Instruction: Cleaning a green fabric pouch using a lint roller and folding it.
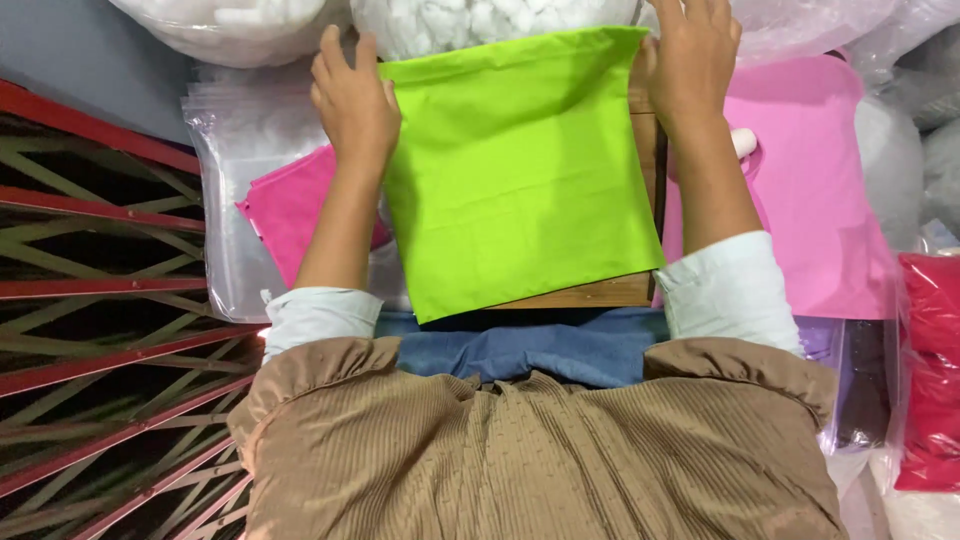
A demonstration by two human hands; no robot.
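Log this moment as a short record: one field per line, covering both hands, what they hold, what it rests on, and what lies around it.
left hand: left hand flat on the upper left corner of the green fabric cover
right hand: right hand gripping the cover's upper right corner
support: cover lies on a wooden board over the lap
left side: pink fabric on clear plastic bags
right side: lighter pink fabric; red fabric in plastic
beyond: bags of white stuffing
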